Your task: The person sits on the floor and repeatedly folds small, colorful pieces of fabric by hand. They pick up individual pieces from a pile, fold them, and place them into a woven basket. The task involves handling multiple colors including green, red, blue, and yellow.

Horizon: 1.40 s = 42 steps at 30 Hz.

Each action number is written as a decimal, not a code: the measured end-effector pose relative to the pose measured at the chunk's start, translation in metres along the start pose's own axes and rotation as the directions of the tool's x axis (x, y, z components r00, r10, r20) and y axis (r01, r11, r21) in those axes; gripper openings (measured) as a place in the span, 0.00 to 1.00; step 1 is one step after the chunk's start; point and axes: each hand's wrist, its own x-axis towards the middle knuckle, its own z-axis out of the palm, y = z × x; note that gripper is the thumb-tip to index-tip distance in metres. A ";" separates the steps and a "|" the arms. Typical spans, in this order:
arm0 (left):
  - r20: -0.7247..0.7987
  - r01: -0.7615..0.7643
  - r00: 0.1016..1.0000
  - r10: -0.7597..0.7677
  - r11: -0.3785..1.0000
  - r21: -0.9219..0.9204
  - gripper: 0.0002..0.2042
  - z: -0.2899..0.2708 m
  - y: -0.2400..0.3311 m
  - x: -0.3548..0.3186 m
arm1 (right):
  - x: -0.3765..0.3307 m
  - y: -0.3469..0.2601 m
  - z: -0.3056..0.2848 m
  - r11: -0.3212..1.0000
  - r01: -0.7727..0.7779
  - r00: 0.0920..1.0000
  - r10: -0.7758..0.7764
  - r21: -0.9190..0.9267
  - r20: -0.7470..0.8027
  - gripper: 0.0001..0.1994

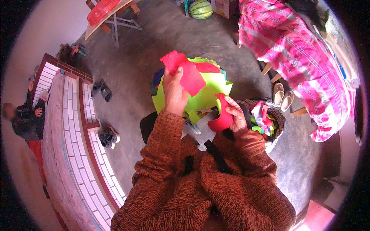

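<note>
My left hand (pixel 174 91) pinches a flat red felt-like piece (pixel 189 76) between thumb and fingers, raised over a pile of cloth. Lower and to the right, my right hand (pixel 237 117) grips a curved red piece (pixel 219 122) with a yellow-green layer showing on its inner side. Beneath both hands spreads a large yellow-green cloth (pixel 211 87), with red, green and dark blue pieces showing at the pile's far and left edges. What supports the pile is mostly hidden. Beside my right hand stands a checked round basket (pixel 282 115) holding coloured scraps (pixel 263 119).
Furniture draped in pink plaid cloth (pixel 285 46) fills the right side, with pale slippers (pixel 283 97) near its legs. A watermelon (pixel 201 9) lies at the far side. Dark shoes (pixel 109 137) sit by a brick-faced platform (pixel 75 123), where another person (pixel 29 123) is at left.
</note>
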 end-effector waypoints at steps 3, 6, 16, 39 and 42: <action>-0.077 0.121 0.987 -0.139 0.971 -0.206 0.17 0.018 -0.020 0.037 | -0.001 -0.002 -0.002 1.000 -0.010 1.000 0.010 0.012 0.013 0.21; -0.207 0.093 0.964 -0.166 0.941 -0.325 0.17 0.006 -0.058 0.087 | -0.002 -0.004 -0.002 0.999 -0.040 0.999 0.040 0.026 0.001 0.22; -0.591 0.157 0.796 -0.134 0.987 -0.013 0.21 -0.025 -0.092 0.098 | -0.003 -0.006 0.002 0.997 -0.043 0.999 0.043 0.068 0.003 0.22; -0.526 -0.019 0.844 0.100 0.987 0.157 0.16 -0.064 -0.039 0.061 | 0.002 0.001 -0.005 0.999 -0.026 0.999 0.027 -0.026 0.038 0.22; -0.517 -0.101 0.832 0.203 0.971 0.218 0.17 -0.065 -0.030 0.046 | 0.004 0.003 -0.004 1.000 -0.008 0.999 0.009 -0.020 0.049 0.22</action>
